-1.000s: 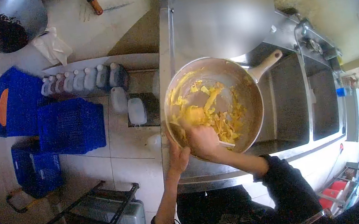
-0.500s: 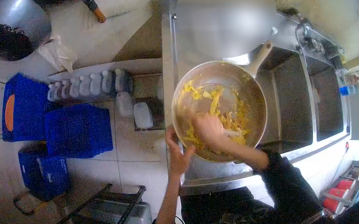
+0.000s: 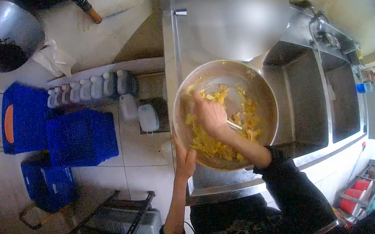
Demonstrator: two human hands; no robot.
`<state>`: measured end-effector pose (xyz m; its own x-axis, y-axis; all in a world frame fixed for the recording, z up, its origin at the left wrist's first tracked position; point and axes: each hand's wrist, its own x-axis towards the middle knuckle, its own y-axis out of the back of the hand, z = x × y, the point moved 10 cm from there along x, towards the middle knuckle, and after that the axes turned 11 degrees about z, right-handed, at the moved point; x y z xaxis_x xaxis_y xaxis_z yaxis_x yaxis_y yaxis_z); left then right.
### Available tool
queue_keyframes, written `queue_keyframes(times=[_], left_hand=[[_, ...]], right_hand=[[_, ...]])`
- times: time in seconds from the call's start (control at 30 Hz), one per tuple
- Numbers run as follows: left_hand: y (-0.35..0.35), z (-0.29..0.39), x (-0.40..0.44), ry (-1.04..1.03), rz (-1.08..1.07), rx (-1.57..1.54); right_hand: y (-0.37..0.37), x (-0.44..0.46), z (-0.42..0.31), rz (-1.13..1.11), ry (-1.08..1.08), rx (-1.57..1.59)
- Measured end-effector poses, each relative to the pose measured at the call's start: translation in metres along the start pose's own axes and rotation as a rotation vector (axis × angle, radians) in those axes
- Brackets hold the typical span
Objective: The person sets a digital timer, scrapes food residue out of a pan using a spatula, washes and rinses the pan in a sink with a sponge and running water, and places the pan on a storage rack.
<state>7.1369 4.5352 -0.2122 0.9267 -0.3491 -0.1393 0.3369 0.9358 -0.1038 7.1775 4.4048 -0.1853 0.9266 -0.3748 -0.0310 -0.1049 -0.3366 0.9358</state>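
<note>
A large round metal bowl stands on the steel counter, with yellow food pieces spread over its bottom and sides. My right hand is inside, closed around a utensil with a pale handle. The handle's end sticks out by my wrist; the working end is hidden, so I cannot tell its kind. At the bowl's near left rim, my left hand grips the edge, thumb apart from the fingers.
To the right, two sink basins are set in the steel counter. Left on the floor are blue crates and several plastic jugs. A black metal rack stands lower left. Behind the bowl, a large area is blurred.
My right hand has moved up and slightly left inside the bowl, and the yellow pieces lie differently. The pale handle beyond the bowl's upper right rim no longer shows.
</note>
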Motion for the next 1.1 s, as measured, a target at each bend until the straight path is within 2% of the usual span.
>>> queue_keyframes(times=[0.03,0.07,0.13,0.17,0.27,0.33,0.4,0.43,0.53,0.57,0.6,0.67,0.7,0.8,0.83,0.93,0.97,1.03,1.1], left_hand=[[0.008,-0.023,-0.004,0.048,0.005,0.126],[0.011,-0.027,0.000,0.042,0.006,0.123],[0.008,-0.019,0.007,0.018,-0.009,0.022],[0.003,-0.015,0.009,0.018,-0.003,0.011],[0.001,0.004,0.003,-0.021,0.009,-0.047],[0.002,-0.005,0.000,0.072,-0.019,0.071],[0.005,0.000,0.005,0.022,0.005,0.113],[0.005,0.003,0.002,-0.016,0.015,0.156],[-0.004,0.005,-0.009,0.114,0.040,-0.044],[-0.003,0.001,-0.009,0.109,0.044,-0.046],[-0.002,-0.004,-0.007,0.061,0.047,0.025],[-0.001,-0.006,-0.006,0.008,0.040,0.093],[-0.002,-0.002,-0.003,-0.030,0.036,0.066],[-0.008,-0.006,-0.011,-0.040,0.055,0.004],[-0.008,-0.006,-0.013,-0.036,0.059,-0.017],[-0.009,0.012,-0.010,-0.096,0.067,0.039],[-0.009,0.020,-0.007,-0.106,0.064,0.035],[-0.012,0.032,-0.008,-0.128,0.064,0.052],[-0.011,0.011,-0.012,-0.055,0.074,0.050]], right_hand=[[-0.017,0.000,0.011,-0.019,-0.042,-0.057],[-0.006,-0.021,0.003,-0.015,-0.039,-0.060],[0.013,-0.073,-0.037,-0.138,0.148,0.056],[0.020,-0.072,-0.041,-0.064,0.192,0.052],[-0.017,-0.015,-0.005,-0.038,0.081,-0.017],[0.002,-0.013,-0.010,0.000,0.021,-0.013],[0.010,-0.069,-0.035,-0.037,0.176,0.120],[0.012,-0.074,-0.036,-0.135,0.152,0.046],[-0.027,-0.016,0.004,-0.114,0.022,-0.020],[-0.005,0.010,0.003,0.009,-0.035,0.004],[-0.006,0.003,0.001,0.010,-0.026,0.001],[-0.014,-0.035,-0.018,0.014,0.156,-0.112],[-0.008,-0.055,-0.030,-0.126,0.128,-0.070],[-0.012,-0.024,-0.013,-0.057,0.083,-0.138],[-0.035,0.005,0.010,-0.090,0.030,-0.191],[-0.030,-0.025,-0.002,-0.124,0.018,-0.142],[-0.029,-0.045,-0.015,-0.083,0.073,-0.164],[-0.036,-0.029,-0.001,-0.032,0.104,-0.169],[-0.024,0.010,0.002,0.040,0.105,-0.135]])
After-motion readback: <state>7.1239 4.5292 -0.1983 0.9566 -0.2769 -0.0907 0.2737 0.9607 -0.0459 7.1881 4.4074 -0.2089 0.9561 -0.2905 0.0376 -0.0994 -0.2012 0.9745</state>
